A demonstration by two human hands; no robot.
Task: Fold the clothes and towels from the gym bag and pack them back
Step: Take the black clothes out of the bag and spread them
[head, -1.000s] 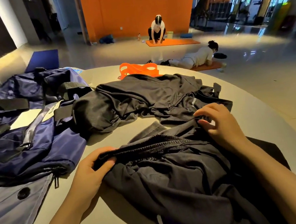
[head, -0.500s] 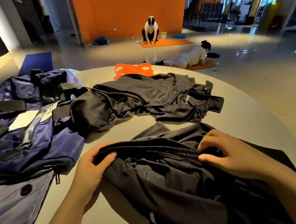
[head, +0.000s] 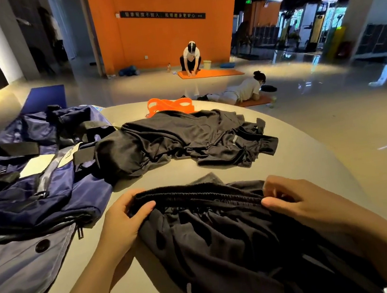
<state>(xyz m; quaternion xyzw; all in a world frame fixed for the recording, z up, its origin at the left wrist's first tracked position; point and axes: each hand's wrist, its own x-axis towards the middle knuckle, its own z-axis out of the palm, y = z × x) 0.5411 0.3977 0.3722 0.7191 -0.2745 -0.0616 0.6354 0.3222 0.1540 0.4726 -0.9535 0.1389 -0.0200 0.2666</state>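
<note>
Glossy gym flooring stretches back to an orange wall (head: pixel 168 34), where one person kneels on an orange mat (head: pixel 212 72) and another lies on a second mat nearer by. Closest to the camera, a round pale table (head: pixel 295 162) carries everything in play.

Largest on it is the navy gym bag (head: pixel 28 192), sprawled over the left side with black straps across its top and its zipped mouth sagging; what lies inside cannot be made out. Nearest the person, dark grey shorts (head: pixel 224 240) lie bunched and creased, the gathered black elastic waistband stretched level between the two hands. A second dark garment (head: pixel 186 139) lies crumpled in the middle of the table, its left end touching the bag. Behind it, an orange band (head: pixel 169 105) sits at the far edge.

The left hand (head: pixel 121 224) grips the left end of the waistband, thumb on top and fingers curled beneath. The right hand (head: pixel 295 199) pinches the right end, thumb pressed over the fabric.
</note>
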